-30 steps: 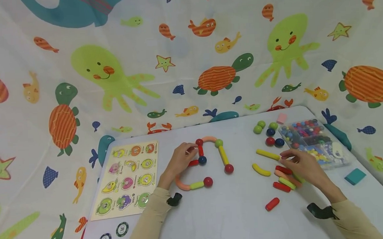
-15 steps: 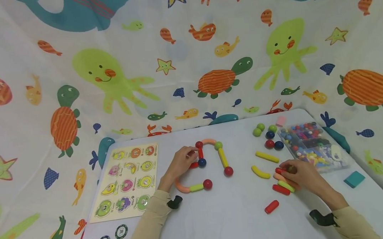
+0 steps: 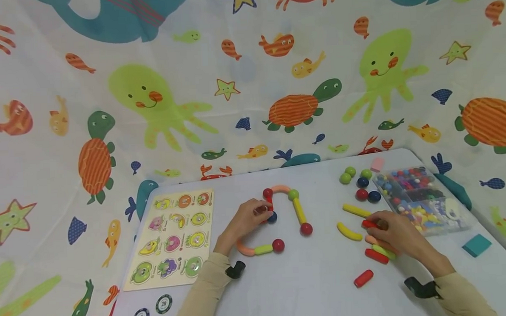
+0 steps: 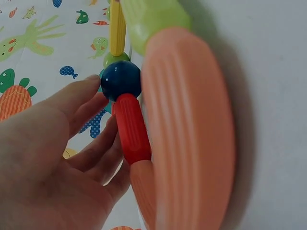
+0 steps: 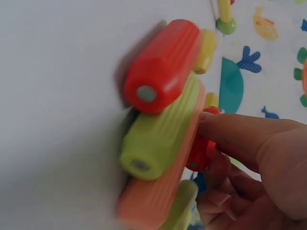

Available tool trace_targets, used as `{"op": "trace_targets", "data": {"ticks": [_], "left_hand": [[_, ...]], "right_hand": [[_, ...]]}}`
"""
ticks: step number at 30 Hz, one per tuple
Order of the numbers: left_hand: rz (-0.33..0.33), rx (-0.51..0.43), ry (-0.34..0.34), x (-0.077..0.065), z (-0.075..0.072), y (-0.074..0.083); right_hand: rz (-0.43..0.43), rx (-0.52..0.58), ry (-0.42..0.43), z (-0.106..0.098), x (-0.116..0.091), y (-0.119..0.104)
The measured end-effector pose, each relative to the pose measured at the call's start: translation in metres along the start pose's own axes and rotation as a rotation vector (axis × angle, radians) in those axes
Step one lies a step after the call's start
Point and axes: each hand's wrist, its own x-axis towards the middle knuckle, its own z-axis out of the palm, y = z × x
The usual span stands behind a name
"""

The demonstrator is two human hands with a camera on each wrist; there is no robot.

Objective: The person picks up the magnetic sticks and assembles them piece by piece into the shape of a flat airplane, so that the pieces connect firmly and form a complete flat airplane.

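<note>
My left hand (image 3: 248, 218) grips the dark blue ball (image 4: 121, 80) of a figure made of magnetic rods and balls, thumb and fingertips at its side. A short red rod (image 4: 133, 127) runs from that ball to a curved peach rod (image 4: 192, 129). The figure's other arm has a yellow rod (image 3: 299, 211) ending in a red ball (image 3: 306, 229). At the right, my right hand (image 3: 396, 229) pinches a red magnetic rod (image 5: 199, 152) between thumb and fingers. Below it lie a peach rod (image 5: 148, 201), a light green rod (image 5: 153, 143) and another red rod (image 5: 165, 67).
Green, blue and red balls (image 3: 362, 194) sit behind the right hand, beside a clear compartment box (image 3: 447, 229) of beads. Yellow rods (image 3: 349, 232) lie left of that hand. A fruit puzzle board (image 3: 173, 281) and two round chips (image 3: 163, 304) are at the left.
My left hand has shifted along the figure onto the blue ball. The right hand has moved from the yellow rod to the red rod and now pinches it. The head view has tilted slightly.
</note>
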Motion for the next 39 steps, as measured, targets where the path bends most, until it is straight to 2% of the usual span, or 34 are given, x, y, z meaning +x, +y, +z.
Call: {"op": "trace_targets", "data": {"ticks": [4,12,15,22,29,39], "left_hand": [[-0.012,-0.013,-0.023,-0.002,0.002,-0.002],[-0.004,0.004,-0.034,-0.005,0.004,-0.007],[-0.003,0.008,-0.033,-0.005,0.005,-0.008],[0.016,-0.009,-0.035,-0.004,0.007,-0.006],[0.042,-0.011,-0.032,0.0,0.007,-0.002],[0.045,0.029,-0.024,0.003,0.005,-0.004]], "right_hand": [[-0.034,0.034,0.016,0.0,0.01,-0.014],[-0.238,0.101,0.046,0.013,0.044,-0.055],[-0.28,0.126,0.022,0.02,0.06,-0.075],[-0.264,0.182,-0.119,0.039,0.088,-0.116],[-0.346,0.167,-0.133,0.06,0.105,-0.139],[-0.371,0.097,-0.154,0.079,0.116,-0.158]]}}
